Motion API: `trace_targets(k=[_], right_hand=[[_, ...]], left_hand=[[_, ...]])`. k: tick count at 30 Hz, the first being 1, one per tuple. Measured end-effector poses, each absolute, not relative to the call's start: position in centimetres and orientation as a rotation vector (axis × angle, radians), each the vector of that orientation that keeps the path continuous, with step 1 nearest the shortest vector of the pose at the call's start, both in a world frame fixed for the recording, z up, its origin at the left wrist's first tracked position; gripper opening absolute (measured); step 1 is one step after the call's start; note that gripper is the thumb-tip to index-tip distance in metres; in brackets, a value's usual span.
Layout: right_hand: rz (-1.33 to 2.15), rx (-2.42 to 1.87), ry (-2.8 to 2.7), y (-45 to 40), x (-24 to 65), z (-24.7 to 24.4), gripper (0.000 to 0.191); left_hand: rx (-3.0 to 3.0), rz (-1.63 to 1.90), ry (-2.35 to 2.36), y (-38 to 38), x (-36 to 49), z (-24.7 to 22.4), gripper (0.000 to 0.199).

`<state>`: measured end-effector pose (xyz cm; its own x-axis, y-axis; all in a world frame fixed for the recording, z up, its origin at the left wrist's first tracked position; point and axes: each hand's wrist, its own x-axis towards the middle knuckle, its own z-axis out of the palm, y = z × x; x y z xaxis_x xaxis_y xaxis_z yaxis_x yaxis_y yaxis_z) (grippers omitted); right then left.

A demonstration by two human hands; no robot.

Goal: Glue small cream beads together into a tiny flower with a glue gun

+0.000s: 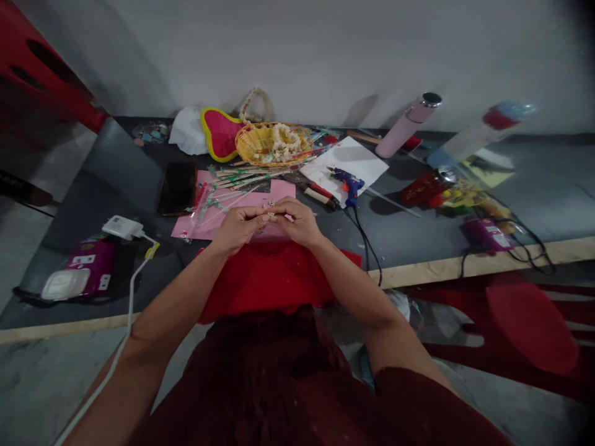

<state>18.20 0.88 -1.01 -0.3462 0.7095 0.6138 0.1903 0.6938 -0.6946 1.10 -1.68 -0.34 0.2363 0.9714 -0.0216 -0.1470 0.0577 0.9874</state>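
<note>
My left hand (238, 229) and my right hand (298, 220) meet over the pink paper (214, 225) at the front of the table. Between their pinched fingertips is a small pale piece (271, 214) with a knobbly look; it is too small to make out its kind. Both hands have their fingers closed on it. Just beyond lie several thin sticks (239, 178) with green bits on them. A blue glue gun (349, 184) rests on white paper (361, 160) to the right of my hands, beside dark-handled pliers (320, 193).
A yellow wicker basket (255, 144) holds a pale knobbly ring (285, 141). A phone (177, 189) and a purple power block (90, 267) are at left. Toward the right stand a pink flask (403, 131) and a bottle (469, 139). Cords hang over the front edge.
</note>
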Motion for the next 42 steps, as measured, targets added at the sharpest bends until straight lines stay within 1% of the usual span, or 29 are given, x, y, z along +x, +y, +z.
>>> trace_targets(k=[5, 9, 13, 15, 20, 26, 30, 38, 42], right_hand=[[0.66, -0.675, -1.892, 0.84, 18.16, -1.01, 0.017], [0.643, -0.664, -1.893, 0.59, 18.07, -0.82, 0.022], [0.639, -0.64, -1.886, 0.5, 18.03, -0.67, 0.015], [0.661, -0.647, -1.872, 0.54, 18.02, -0.73, 0.015], [0.715, -0.69, -1.878, 0.63, 18.03, -0.91, 0.02], [0.758, -0.721, -1.87, 0.41, 18.14, -0.77, 0.027], [0.694, -0.739, -1.866, 0.47, 18.19, -0.97, 0.019], [0.553, -0.758, -1.895, 0.48, 18.24, -0.9, 0.015], [0.625, -0.729, -1.93, 0.46, 18.35, -0.67, 0.023]], left_hand=[[1.09, 1.063, 0.899, -1.57, 1.11, -0.22, 0.023], [1.075, 1.021, 0.885, -1.48, 0.91, -0.03, 0.023], [1.091, 1.014, 0.904, -1.43, 0.78, -0.14, 0.023], [1.111, 1.031, 0.917, -1.45, 0.79, -0.25, 0.023], [1.148, 1.037, 0.946, -1.54, 0.9, -0.31, 0.024], [1.028, 1.029, 0.875, -1.51, 1.01, 0.19, 0.024], [1.005, 1.034, 0.873, -1.49, 1.01, 0.35, 0.022], [0.955, 1.054, 0.896, -1.38, 0.98, 0.15, 0.025], [0.962, 1.026, 0.897, -1.33, 0.82, 0.07, 0.024]])
